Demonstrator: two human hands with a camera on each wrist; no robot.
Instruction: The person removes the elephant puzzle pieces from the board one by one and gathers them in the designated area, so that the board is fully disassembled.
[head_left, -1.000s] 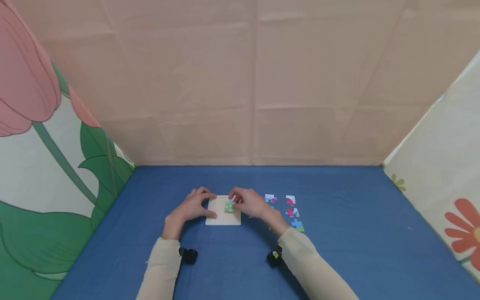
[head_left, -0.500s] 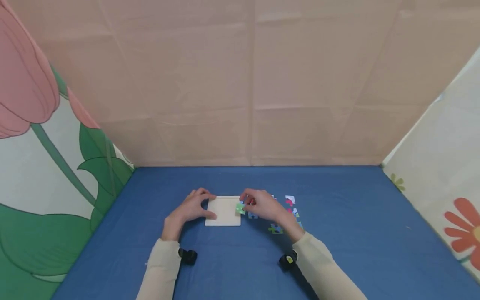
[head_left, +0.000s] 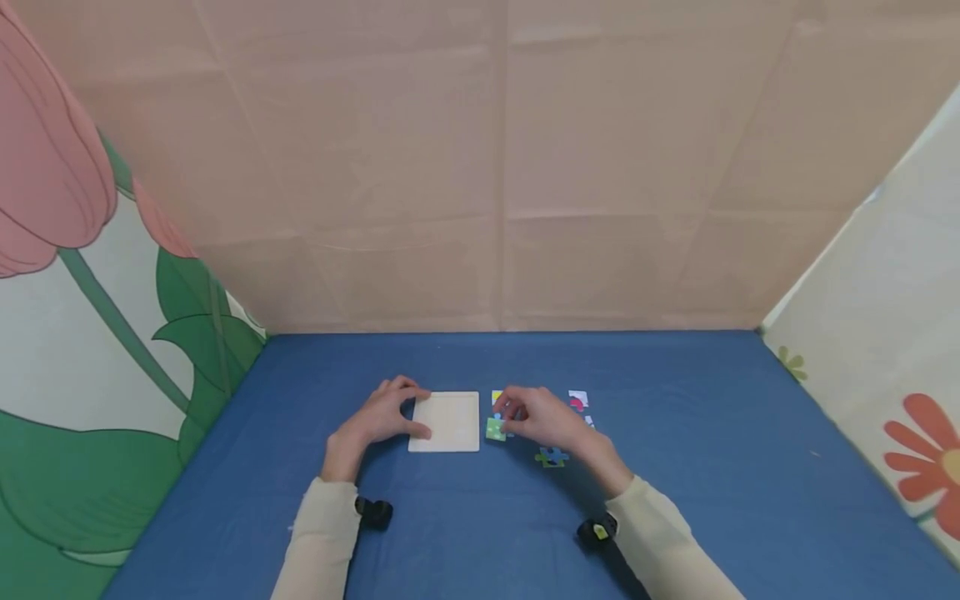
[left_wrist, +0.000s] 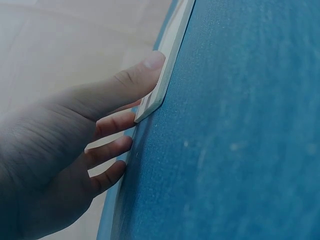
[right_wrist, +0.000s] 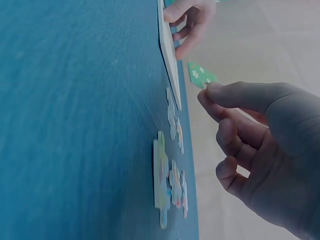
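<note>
In the head view, my left hand [head_left: 381, 414] holds the left side of a pale wooden puzzle tray [head_left: 453, 423], its bare inside showing. The left wrist view shows the thumb [left_wrist: 145, 75] lying on the rim, with other fingers at the corner and beyond. Just right of the tray, my right hand [head_left: 551, 417] pinches a green puzzle piece [head_left: 495, 429] between thumb and forefinger. White flowers are printed on that piece, which is raised off the table in the right wrist view; the remaining fingers of this hand are curled.
Several loose puzzle pieces [right_wrist: 161, 175] lie flat right of the tray, partly covered by my right hand in the head view. Among them are a blue-green piece [head_left: 552, 457] and a pink-white piece [head_left: 577, 400]. Blue cloth [head_left: 420, 533] covers the table; a beige backdrop [head_left: 390, 208] stands behind.
My right hand has carried the green puzzle piece rightward from over the tray to beside it, above the loose pieces. My left hand has stayed at the tray's left side.
</note>
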